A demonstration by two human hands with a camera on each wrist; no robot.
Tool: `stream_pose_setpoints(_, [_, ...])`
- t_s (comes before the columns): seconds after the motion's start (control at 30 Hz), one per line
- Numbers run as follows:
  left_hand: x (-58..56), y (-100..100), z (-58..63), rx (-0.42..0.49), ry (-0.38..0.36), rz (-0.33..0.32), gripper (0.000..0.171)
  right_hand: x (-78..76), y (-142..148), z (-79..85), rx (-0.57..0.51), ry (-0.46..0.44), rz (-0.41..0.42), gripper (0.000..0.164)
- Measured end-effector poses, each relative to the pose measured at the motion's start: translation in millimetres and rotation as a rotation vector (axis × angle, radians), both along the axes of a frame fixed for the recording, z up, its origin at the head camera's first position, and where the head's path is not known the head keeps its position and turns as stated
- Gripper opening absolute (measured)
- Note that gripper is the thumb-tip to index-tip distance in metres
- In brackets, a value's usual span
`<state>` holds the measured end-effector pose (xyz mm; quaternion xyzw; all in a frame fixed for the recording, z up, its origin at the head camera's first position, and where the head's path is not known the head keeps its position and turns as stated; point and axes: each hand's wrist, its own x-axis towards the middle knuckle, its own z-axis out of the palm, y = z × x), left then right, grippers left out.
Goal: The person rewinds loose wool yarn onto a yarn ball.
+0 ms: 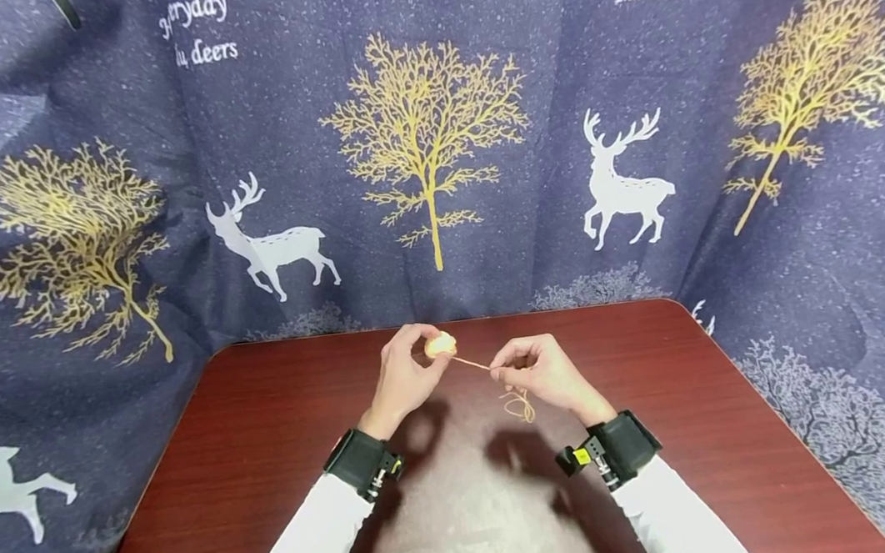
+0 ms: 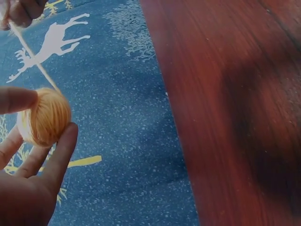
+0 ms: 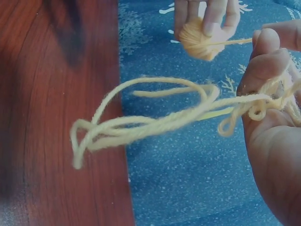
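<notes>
A small ball of yellow-orange yarn [image 2: 49, 117] is held above the table between the thumb and fingers of my left hand [image 1: 406, 379]. From the ball a taut strand of yarn [image 1: 471, 363] runs across to my right hand [image 1: 541, 373], which pinches it between thumb and forefinger. Loose loops of yarn [image 3: 150, 122] dangle below the right hand, and more of the slack lies bunched against its palm in the right wrist view. In that view the left hand [image 3: 211, 14] shows at the top with the ball.
Beneath the hands stretches a reddish-brown wooden table [image 1: 271, 452] with rounded far corners. A dark blue curtain [image 1: 488, 282] printed with deer and trees hangs behind and on both sides. Each wrist carries a black strapped camera mount [image 1: 362, 464].
</notes>
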<state>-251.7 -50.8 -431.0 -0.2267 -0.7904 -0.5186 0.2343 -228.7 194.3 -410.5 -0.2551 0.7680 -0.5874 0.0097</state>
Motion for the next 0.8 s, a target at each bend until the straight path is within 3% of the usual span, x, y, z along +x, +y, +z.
stream_pose_setpoints(0.27, [1.2, -1, -3.4, -0.078, 0.021, -0.033, 0.029, 1.2, 1, 9.8, -0.01, -0.019, 0.038, 0.007])
stream_pose_setpoints(0.4, [5.0, 2, -2.2, -0.159, -0.051, -0.134, 0.029, -3.1, 1, 19.7, -0.054, 0.011, 0.064, 0.008])
stream_pose_setpoints(0.47, [8.2, 2, -0.4, -0.184, -0.136, -0.258, 0.027, -8.1, 1, 24.7, -0.089, 0.024, 0.059, 0.009])
stream_pose_setpoints(0.57, [14.0, 1, 4.3, -0.152, -0.294, -0.524, 0.025, -18.8, 1, 29.6, -0.122, 0.038, 0.003, 0.011])
stream_pose_setpoints(0.7, [20.7, -4, 12.7, 0.031, -0.438, -0.86, 0.027, -31.9, -1, 27.6, -0.166, 0.006, -0.079, 0.017])
stream_pose_setpoints(0.8, [23.6, -7, 20.9, 0.188, -0.441, -1.018, 0.029, -37.6, -2, 20.2, -0.208, -0.055, -0.095, 0.022])
